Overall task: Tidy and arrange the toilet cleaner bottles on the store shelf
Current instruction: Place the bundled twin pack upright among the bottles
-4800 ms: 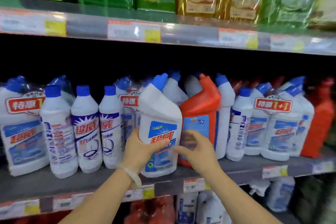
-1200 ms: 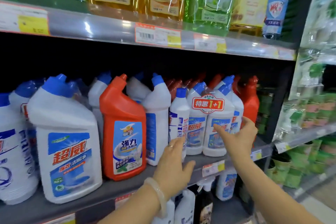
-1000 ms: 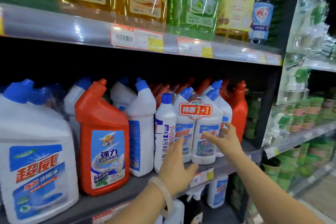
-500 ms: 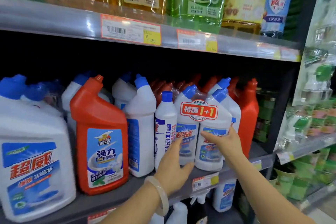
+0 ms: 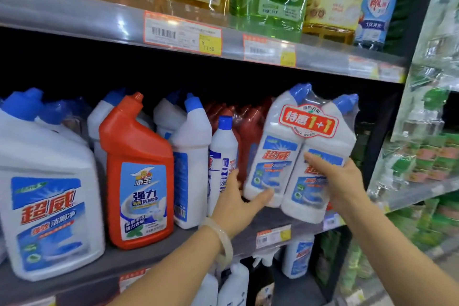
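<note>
While shrink-wrapped, twin pack [image 5: 301, 156], both hands gripping

1. Grey metal shelf [image 5: 139, 259] in a store aisle, dark recess behind.
2. Upper shelf edge [image 5: 74, 20] glaring under overhead light, price tags [image 5: 182, 33] clipped on.
3. Black upright post [image 5: 419, 7] at right.
4. Pale floor [image 5: 367, 292] at bottom right.

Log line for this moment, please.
stage: repositioning | held: twin-pack | left hand: gripping lower left | right hand: gripping front right | pack: lifted at shelf edge
</note>
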Motion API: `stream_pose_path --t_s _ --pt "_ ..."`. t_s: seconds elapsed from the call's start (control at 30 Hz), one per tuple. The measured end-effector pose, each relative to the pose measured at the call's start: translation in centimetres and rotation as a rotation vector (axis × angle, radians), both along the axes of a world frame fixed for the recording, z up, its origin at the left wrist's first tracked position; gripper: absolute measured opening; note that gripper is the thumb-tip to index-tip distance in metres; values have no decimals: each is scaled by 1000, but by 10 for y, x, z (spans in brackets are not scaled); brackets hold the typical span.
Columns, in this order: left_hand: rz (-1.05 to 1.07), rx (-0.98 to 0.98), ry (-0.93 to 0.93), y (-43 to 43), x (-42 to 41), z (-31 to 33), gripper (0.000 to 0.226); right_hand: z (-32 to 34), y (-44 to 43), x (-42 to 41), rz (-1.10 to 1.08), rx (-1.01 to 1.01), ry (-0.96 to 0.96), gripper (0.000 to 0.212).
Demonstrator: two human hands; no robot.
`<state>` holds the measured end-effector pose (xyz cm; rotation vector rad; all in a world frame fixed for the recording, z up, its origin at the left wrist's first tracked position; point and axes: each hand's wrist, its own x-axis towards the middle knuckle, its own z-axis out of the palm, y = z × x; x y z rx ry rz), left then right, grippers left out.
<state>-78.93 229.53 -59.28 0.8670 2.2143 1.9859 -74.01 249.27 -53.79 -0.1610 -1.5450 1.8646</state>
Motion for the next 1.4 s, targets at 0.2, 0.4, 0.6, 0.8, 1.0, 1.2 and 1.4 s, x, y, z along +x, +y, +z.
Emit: stream_pose_path --t_s 0.2,0.4,0.6,0.8,1.0,1.2,1.4 --pt "-79 -60 -80 5 8 7 67 -31 -10 37 71 -32 -115 62" --pt "-22 126 -132 -15 30 -11 48 -17 -43 55 181 8 -124 48" --pt "110 247 -113 -101 45 -27 48 -16 -128 45 298 152 -124 77" --pt "321 221 -8 -222 62 -27 50 -15 -240 28 526 111 -101 46" --pt "514 238 -2 -335 90 -34 42 -26 -357 14 648 151 -110 70" --pt "677 195 18 -431 110 -32 32 -29 -460 5 759 210 -108 47" --pt "762 160 11 -506 113 -14 42 -24 -537 -2 831 214 -53 43"
